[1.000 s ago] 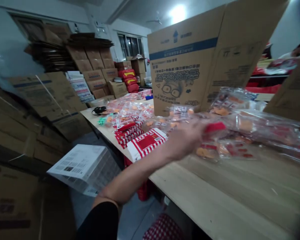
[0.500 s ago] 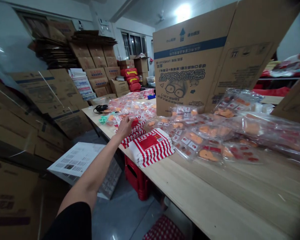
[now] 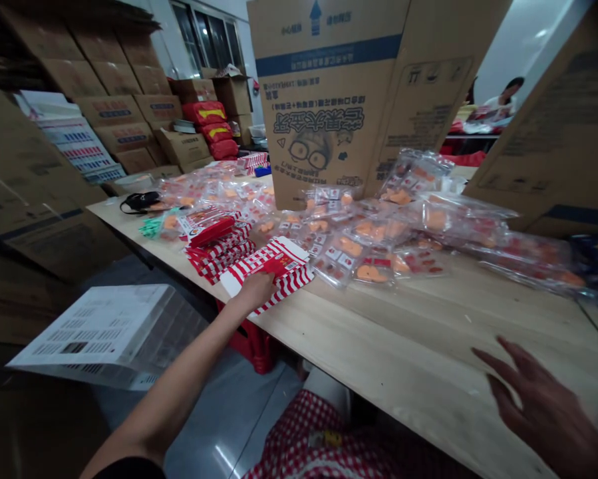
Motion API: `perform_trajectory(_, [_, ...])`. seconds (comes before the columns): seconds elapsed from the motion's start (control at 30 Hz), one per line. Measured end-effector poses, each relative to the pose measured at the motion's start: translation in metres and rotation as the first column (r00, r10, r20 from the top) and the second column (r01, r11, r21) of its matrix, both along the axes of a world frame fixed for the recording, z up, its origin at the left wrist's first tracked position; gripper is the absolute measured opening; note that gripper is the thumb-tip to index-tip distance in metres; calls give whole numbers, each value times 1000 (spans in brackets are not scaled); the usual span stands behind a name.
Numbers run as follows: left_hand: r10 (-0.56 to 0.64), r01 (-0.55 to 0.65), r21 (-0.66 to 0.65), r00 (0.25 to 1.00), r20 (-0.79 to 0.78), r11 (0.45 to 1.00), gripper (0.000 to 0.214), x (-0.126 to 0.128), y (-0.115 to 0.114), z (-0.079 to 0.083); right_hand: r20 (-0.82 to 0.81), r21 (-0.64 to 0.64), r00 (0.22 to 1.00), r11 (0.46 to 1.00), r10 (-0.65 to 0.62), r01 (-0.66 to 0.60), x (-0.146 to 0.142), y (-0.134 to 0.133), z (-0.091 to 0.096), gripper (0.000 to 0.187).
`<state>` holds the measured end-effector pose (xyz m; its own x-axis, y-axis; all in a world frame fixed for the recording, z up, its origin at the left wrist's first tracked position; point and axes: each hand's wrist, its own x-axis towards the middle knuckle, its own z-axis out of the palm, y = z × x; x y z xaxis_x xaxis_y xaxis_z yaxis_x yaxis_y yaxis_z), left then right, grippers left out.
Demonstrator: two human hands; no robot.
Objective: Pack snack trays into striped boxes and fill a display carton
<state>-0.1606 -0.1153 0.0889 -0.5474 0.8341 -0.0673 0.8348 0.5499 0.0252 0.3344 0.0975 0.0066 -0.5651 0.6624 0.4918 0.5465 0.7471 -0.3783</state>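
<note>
My left hand [image 3: 257, 289] reaches out to a stack of flat red-and-white striped cartons [image 3: 273, 263] near the table's left edge and pinches the top one with closed fingers. A second pile of striped cartons [image 3: 219, 247] lies just beyond it. My right hand [image 3: 543, 409] hovers at the lower right over the bare wooden table [image 3: 403, 346], fingers spread, holding nothing. Several clear bags of orange and red snacks [image 3: 373, 246] cover the table's middle and far side.
A big upside-down printed cardboard box [image 3: 338, 93] stands behind the bags, another box [image 3: 563, 140] at the right. Stacked cartons [image 3: 114, 113] fill the left wall. A white labelled box [image 3: 104, 332] and a red stool [image 3: 249, 342] sit below the table's edge. A person sits far back right.
My left hand pulled back from the farther striped pile to the nearer stack and took hold of its top carton. My right hand came into view. The camera tilted down.
</note>
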Motion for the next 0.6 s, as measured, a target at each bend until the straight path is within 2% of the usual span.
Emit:
perform_trajectory(0.03, [-6, 6, -3, 1000, 1, 1000, 35, 9, -2, 4, 24, -2, 999, 999, 44, -44, -13, -6, 0, 31])
perform_trajectory(0.1, [-46, 46, 1, 999, -4, 999, 49, 38, -3, 4, 11, -59, 994, 993, 105, -104, -44, -25, 12, 32])
perform_trajectory(0.2, [-200, 201, 41, 980, -16, 979, 61, 108, 1, -14, -111, -257, 967, 933, 231, -253, -98, -51, 47, 35])
perform_trajectory(0.23, [-259, 259, 50, 966, -2, 965, 60, 133, 3, -23, -89, -333, 969, 910, 230, -246, -115, -55, 56, 36])
perform_trajectory(0.27, [-324, 322, 53, 946, 35, 945, 57, 157, 5, -32, -7, -395, 981, 901, 194, -181, -130, -55, 61, 36])
perform_trajectory(0.33, [-447, 447, 42, 878, 168, 894, 47, 192, 11, -48, 311, -446, 946, 893, 89, 63, -147, -49, 60, 35])
perform_trajectory(0.4, [-481, 490, 33, 837, 260, 871, 43, 206, 24, -56, 444, -423, 896, 877, -20, 229, -148, -41, 48, 30])
perform_trajectory(0.47, [-389, 393, 33, 889, 242, 919, 52, 201, 43, -59, 491, -380, 866, 870, -99, 315, -140, -38, 36, 27])
perform_trajectory(0.53, [-211, 209, 28, 957, 201, 977, 75, 188, 63, -57, 484, -359, 870, 884, -97, 298, -133, -39, 30, 28])
perform_trajectory(0.6, [-83, 83, 8, 972, 222, 996, 97, 178, 79, -56, 436, -374, 900, 907, -12, 193, -132, -40, 29, 30])
